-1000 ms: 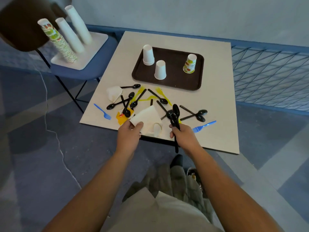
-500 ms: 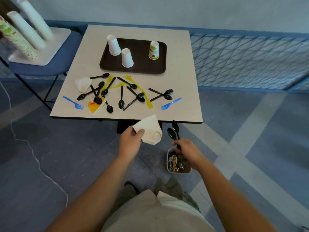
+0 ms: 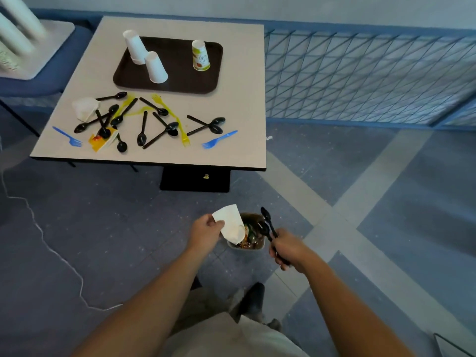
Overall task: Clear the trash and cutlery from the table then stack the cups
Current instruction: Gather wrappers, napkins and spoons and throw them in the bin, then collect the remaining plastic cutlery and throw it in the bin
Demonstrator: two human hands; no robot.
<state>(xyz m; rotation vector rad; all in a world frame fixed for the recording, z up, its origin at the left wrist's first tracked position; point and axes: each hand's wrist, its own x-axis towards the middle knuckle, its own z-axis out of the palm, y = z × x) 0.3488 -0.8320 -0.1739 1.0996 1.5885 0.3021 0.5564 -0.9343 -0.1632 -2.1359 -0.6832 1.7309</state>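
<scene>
**Hands have moved from the table edge to the bin**

You have stepped back from the table (image 3: 239, 99), and both hands now hang over the small bin (image 3: 255, 247) on the floor. Your left hand (image 3: 204, 231) pinches a crushed white paper cup (image 3: 230, 222) by its corner, with the far end dipping over the bin. Your right hand (image 3: 287, 249) is fisted round the handles of black spoons (image 3: 266, 216), whose bowls point up just right of the cup. Well beyond both grips, loose cutlery (image 3: 143, 127) and three upturned cups (image 3: 155, 68) on a tray (image 3: 180, 85) sit on the table.

Blue-grey tiled floor (image 3: 386, 202), mesh railing (image 3: 360, 76)
</scene>
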